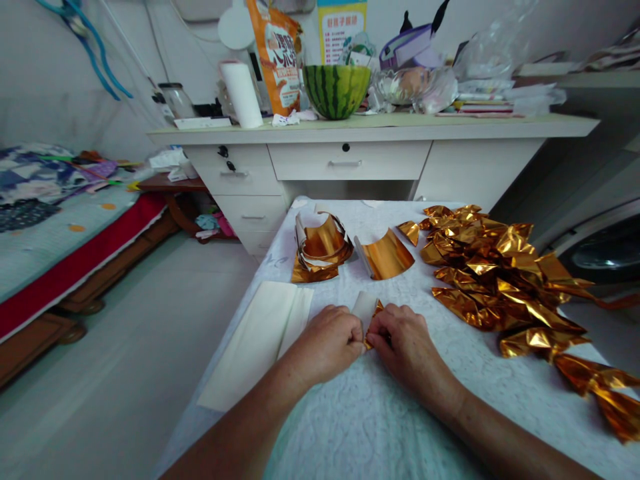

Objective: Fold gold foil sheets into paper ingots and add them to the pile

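Between my hands, just above the cloth, is a small piece of gold foil paper [367, 304] with its pale side up and a gold edge folded over. My left hand [337, 333] is closed, its thumb and fingers pinching the near left side of that piece. From the right, my right hand [400, 331] pinches the gold edge, close to my left fingertips. Beyond them lies a curved gold foil sheet [387, 255], and left of it a curled stack of gold foil sheets [323, 243]. White paper sheets [255, 337] lie beside my left forearm.
A pile of twisted gold foil pieces [493, 267] covers the right of the cloth-covered table [350, 427]. Behind stands a white desk [350, 160] bearing a halved watermelon [336, 92], an orange snack bag [277, 57] and a paper roll [241, 95]. A bed [75, 247] is at left.
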### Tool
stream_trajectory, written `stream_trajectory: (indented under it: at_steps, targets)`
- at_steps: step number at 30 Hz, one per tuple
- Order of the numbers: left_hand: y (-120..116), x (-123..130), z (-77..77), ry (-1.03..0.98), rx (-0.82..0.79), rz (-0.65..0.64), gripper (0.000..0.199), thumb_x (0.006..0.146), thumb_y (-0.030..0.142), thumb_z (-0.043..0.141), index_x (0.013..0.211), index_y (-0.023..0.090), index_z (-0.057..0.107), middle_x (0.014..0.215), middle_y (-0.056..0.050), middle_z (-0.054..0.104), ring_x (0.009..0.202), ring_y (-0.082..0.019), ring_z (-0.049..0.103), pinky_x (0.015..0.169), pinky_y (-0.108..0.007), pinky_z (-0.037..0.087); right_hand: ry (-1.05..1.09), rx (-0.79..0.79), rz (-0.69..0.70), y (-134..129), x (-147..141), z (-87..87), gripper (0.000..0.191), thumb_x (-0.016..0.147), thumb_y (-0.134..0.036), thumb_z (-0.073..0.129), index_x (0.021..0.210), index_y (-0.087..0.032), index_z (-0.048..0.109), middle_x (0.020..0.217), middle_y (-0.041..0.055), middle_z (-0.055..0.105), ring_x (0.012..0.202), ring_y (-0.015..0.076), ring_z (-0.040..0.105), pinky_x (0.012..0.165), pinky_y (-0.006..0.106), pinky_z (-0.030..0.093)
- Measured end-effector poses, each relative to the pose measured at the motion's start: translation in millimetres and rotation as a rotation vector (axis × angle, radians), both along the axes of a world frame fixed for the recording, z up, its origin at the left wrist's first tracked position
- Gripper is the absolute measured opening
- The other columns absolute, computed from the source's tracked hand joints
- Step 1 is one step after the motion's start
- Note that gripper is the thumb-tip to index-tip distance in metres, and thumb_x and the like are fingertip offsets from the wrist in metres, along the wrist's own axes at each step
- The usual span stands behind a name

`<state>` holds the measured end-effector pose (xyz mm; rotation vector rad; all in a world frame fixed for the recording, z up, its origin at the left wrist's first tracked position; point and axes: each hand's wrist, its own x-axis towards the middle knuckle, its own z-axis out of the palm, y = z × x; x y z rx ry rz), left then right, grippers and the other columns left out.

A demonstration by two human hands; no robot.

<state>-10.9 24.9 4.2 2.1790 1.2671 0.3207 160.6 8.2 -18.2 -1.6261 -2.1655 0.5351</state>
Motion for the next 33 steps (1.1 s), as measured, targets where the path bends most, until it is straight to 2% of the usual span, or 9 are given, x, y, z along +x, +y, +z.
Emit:
stream_trajectory:
  at_steps: [5,9,13,18,23,26,33]
  targets:
    - [0,3,1.0,0.035,-0.010,0.010,0.017,0.078,0.015,0.061,0.063,0.018,0.054,0.074,0.001,0.059,0.080,-0.016,0.054,0.074,-0.027,0.037,-0.017,-0.003,-0.012,0,-1,1.6,0.011,0.082,-0.014,0.062,0.074,-0.020,0.064,0.079,0.0031,0.061,0.080,0.0215,0.051,0.071,0.032,0.030]
    - [-1,3,1.5,0.024,-0.022,0.012,0.011,0.077,0.014,0.061,0.071,0.019,0.054,0.078,0.001,0.061,0.083,-0.017,0.054,0.075,-0.028,0.037,0.000,0.022,-0.011,-1,0,0.1,0.008,0.081,-0.013,0.063,0.078,-0.019,0.060,0.076,0.0023,0.060,0.077,0.0211,0.051,0.069,0.031,0.029]
    - [-3,4,2.5,0.015,-0.010,0.015,0.009,0.078,0.013,0.059,0.077,0.021,0.055,0.079,0.002,0.060,0.084,-0.017,0.054,0.074,-0.029,0.036,0.007,0.023,0.025,0,2,-2.0,0.012,0.082,-0.013,0.061,0.074,-0.020,0.059,0.077,0.0022,0.060,0.079,0.0212,0.051,0.070,0.031,0.029]
    - [-4,4,4.3,0.022,0.023,0.014,0.017,0.076,0.012,0.059,0.088,0.025,0.059,0.092,0.002,0.060,0.095,-0.020,0.052,0.081,-0.033,0.034,0.018,-0.016,0.045,1,5,-1.2,0.011,0.082,-0.011,0.059,0.076,-0.020,0.059,0.079,0.0029,0.060,0.079,0.0216,0.050,0.071,0.033,0.030]
    - [-2,1,1.6,0.033,-0.015,-0.009,0.021,0.077,0.014,0.060,0.094,0.027,0.061,0.094,0.001,0.059,0.100,-0.022,0.050,0.085,-0.035,0.035,0.070,-0.006,0.072,-2,8,1.0,0.012,0.081,-0.009,0.056,0.086,-0.020,0.056,0.081,0.0025,0.059,0.080,0.0215,0.051,0.073,0.034,0.031]
    - [-1,0,-0.8,0.032,-0.012,-0.026,0.017,0.079,0.017,0.060,0.093,0.027,0.062,0.092,0.001,0.059,0.099,-0.022,0.050,0.085,-0.035,0.035,0.096,0.017,0.078,-5,9,0.2,0.014,0.081,-0.015,0.059,0.092,-0.020,0.052,0.083,0.0020,0.058,0.081,0.0218,0.050,0.074,0.035,0.033]
    - [0,1,-1.3,0.039,-0.018,-0.016,0.017,0.079,0.019,0.061,0.095,0.026,0.062,0.094,0.001,0.059,0.100,-0.022,0.050,0.085,-0.035,0.035,0.068,0.118,0.040,-6,10,-7.7,0.030,0.076,-0.017,0.063,0.103,-0.021,0.050,0.094,0.0048,0.054,0.087,0.0240,0.050,0.075,0.036,0.036]
